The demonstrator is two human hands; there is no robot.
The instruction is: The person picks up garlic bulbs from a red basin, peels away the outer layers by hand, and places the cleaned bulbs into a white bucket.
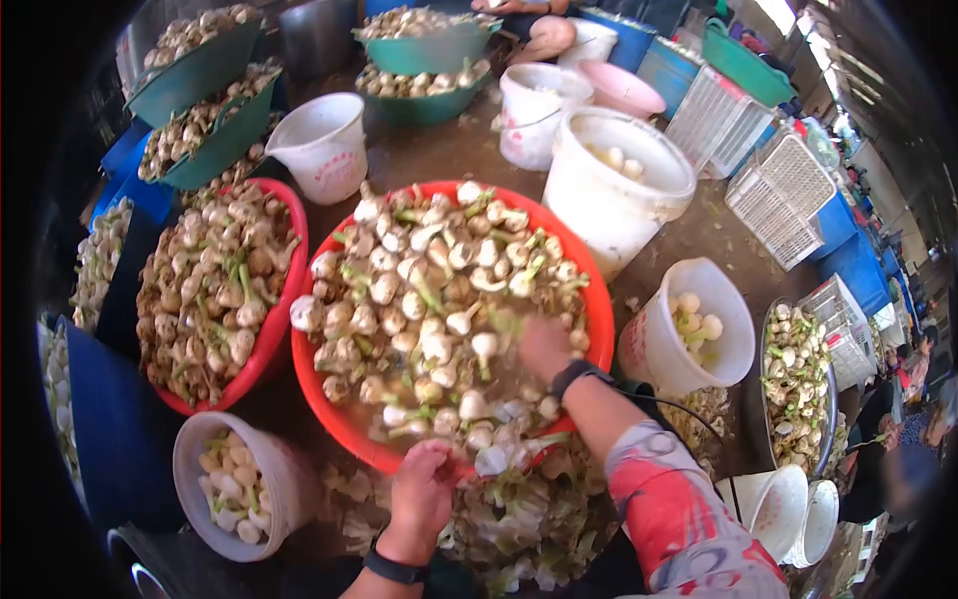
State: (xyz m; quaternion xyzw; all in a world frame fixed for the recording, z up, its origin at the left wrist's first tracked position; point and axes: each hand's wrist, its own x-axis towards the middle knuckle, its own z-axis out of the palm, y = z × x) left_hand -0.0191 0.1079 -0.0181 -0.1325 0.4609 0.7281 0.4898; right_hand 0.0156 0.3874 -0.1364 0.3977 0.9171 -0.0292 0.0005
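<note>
An orange-red basin [602, 324] of water is heaped with muddy white bulbs [436, 346] on short green stems, which look like garlic. My right hand [545, 349] reaches in at the basin's right side among the bulbs; motion smears its fingers. At the near rim is my left hand [424, 489], its fingers curled together, and whatever they may hold is hidden. Peeled-off skins [529, 519] lie in a pile below the rim. To the left, a white bucket [299, 489] contains cleaned white bulbs [236, 486].
A red basin [299, 240] full of unpeeled bulbs stands left. On the right are a white bucket [733, 324] with peeled bulbs and a large white tub [619, 210]. Green basins [424, 105], plastic crates [788, 190] and another person's hand [514, 6] appear farther back.
</note>
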